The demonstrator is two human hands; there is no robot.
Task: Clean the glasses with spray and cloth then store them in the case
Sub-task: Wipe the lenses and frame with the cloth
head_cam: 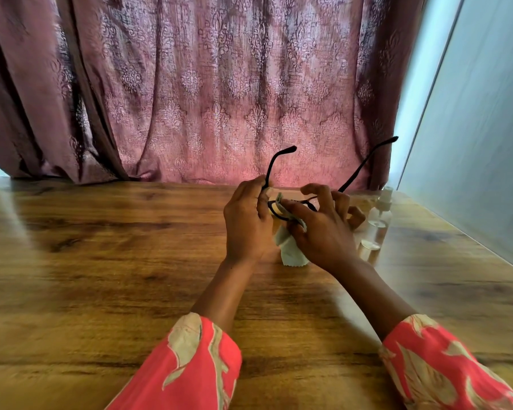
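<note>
Black-framed glasses point(282, 161) are held above the wooden table point(101, 232), their two temple arms pointing up and away from me. My left hand point(246, 223) grips the frame at its left end. My right hand point(320, 229) pinches a pale grey cleaning cloth point(290, 250) against the left lens, and the cloth's loose end hangs down between my hands. A small clear spray bottle point(378, 220) stands upright on the table just right of my right hand. Most of the lenses are hidden by my fingers. No case is plainly in view.
A patterned mauve curtain point(219, 84) hangs along the table's far edge. A pale wall point(471, 143) runs along the table's right side. A small brown object point(356, 217) peeks out behind my right hand; I cannot tell what it is.
</note>
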